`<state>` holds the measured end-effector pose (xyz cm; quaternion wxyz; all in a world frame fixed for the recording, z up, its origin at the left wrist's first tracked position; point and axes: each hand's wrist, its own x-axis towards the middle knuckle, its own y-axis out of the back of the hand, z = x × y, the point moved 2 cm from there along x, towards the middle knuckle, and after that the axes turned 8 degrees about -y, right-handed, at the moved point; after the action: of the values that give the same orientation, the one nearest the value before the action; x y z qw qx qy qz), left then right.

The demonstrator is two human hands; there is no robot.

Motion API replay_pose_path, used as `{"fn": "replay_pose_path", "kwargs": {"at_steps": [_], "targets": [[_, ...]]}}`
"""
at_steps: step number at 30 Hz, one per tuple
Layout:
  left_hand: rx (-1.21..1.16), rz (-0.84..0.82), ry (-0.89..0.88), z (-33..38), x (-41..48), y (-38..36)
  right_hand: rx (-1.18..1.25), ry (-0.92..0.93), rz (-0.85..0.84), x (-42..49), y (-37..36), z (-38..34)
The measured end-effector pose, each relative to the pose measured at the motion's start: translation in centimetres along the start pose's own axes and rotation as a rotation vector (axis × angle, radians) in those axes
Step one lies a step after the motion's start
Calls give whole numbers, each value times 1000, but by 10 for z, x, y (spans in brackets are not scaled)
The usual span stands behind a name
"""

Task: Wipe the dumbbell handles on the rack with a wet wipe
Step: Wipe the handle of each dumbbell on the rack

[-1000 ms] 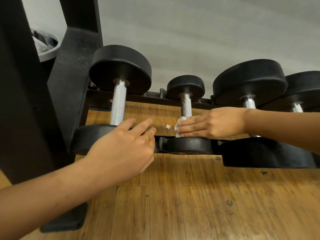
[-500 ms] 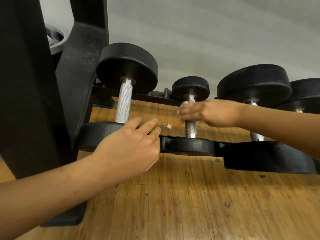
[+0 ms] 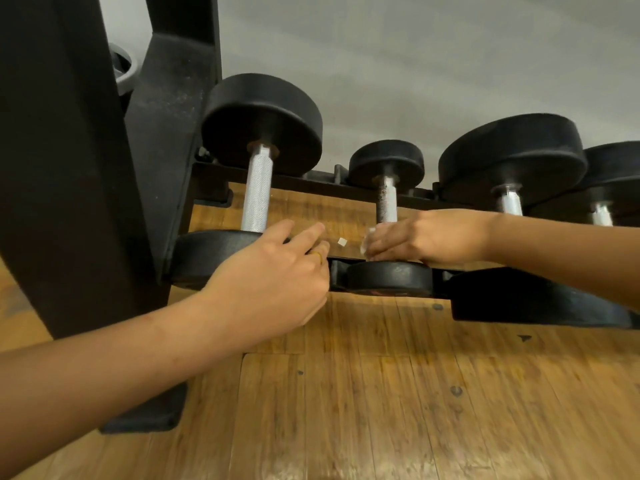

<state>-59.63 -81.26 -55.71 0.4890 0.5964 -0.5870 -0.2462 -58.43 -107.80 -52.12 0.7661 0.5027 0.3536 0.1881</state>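
Rack upright (image 3: 69, 168): standing far left on the wooden floor (image 3: 381, 410).
Left dumbbell (image 3: 256, 195): lying across the rails, knurled handle showing bare.
Left hand (image 3: 273, 282): hovering at its near head, grip loose, fingers reaching out, holding nothing.
Small dumbbell (image 3: 387, 202): lying mid-rack.
Wet wipe (image 3: 367, 242): sitting at that handle's near end.
Right hand (image 3: 426, 237): its grip curling round wipe and handle.

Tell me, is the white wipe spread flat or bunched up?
Bunched up: the wipe shows only as a small crumpled wad in the right hand, against the small dumbbell's handle.
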Motion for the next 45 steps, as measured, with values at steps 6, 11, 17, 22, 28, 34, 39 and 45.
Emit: {"fn": "replay_pose_path", "kwargs": {"at_steps": [6, 11, 17, 22, 28, 34, 39, 45], "targets": [[-40, 41, 8, 0, 1, -1, -8, -98, 97, 4, 3, 38], [-41, 54, 4, 0, 2, -3, 28, -235, 228, 4, -2, 36], [-36, 36, 5, -1, 1, -4, -56, 55, 107, -5, -7, 19], [-38, 36, 7, 0, 1, -4, 65, -212, 145, 9, 10, 47], [-35, 4, 6, -1, 1, -3, 146, -69, 68, -4, -5, 14], [-34, -15, 10, -2, 1, -1, 36, -51, 69, -1, 2, 18], [-27, -34, 16, 0, -1, -1, 168, -427, 361, 1, -9, 31], [-11, -44, 22, 0, 0, 1, 238, -362, 366, 2, -24, 8]]}}
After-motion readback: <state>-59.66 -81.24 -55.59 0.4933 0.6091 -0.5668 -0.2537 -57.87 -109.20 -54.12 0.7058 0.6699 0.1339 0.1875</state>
